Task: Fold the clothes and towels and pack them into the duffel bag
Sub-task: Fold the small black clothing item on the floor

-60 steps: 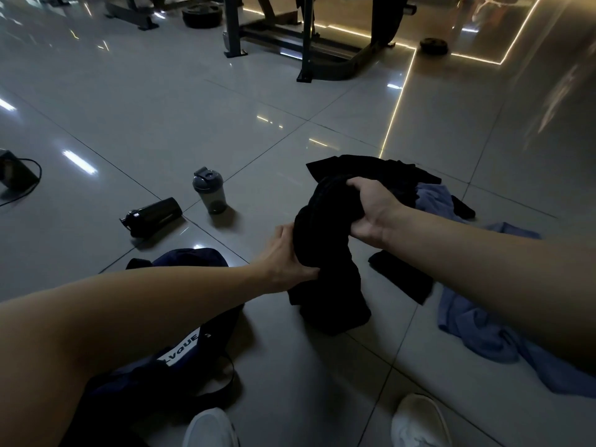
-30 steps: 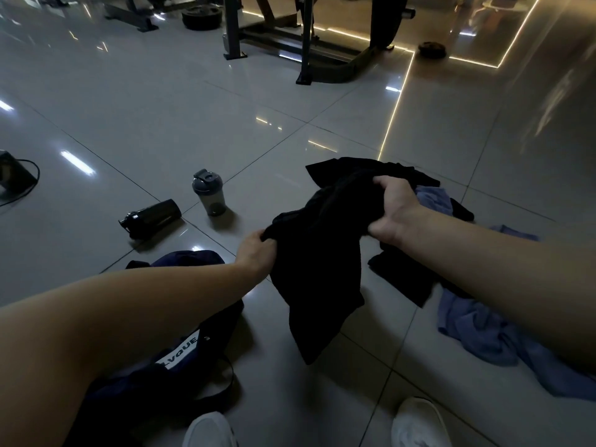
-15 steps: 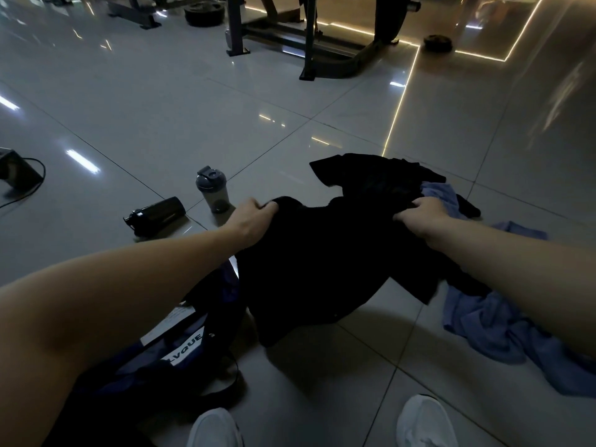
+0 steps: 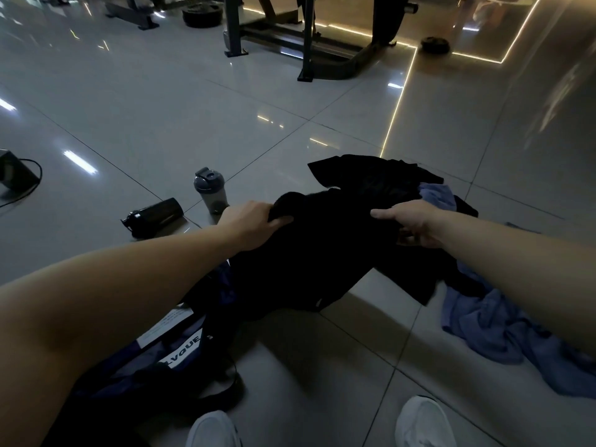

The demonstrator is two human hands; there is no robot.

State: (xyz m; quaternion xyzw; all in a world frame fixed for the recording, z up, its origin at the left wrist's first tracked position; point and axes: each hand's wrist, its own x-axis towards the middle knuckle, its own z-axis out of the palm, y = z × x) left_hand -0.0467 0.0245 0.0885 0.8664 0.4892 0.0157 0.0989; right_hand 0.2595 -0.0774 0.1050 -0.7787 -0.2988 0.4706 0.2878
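Both arms out fwd; L hand [image 4: 254, 221] fist-grips black garment [image 4: 322, 253], R hand [image 4: 416, 225] pinches it, index straight

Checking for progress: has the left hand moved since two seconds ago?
Yes. The left hand, gripping the garment, has moved left and away from the person, toward the upright shaker.

A black garment [image 4: 322, 253] spreads over the navy duffel bag [image 4: 180, 345], blue towel [image 4: 503, 333] crumpled nearby.

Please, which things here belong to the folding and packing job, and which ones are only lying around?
Job: black garment, gripped by left hand and right hand; black pile; blue cloth; duffel bag.
Lying about: shaker; black bottle; gym machine; weight plate.
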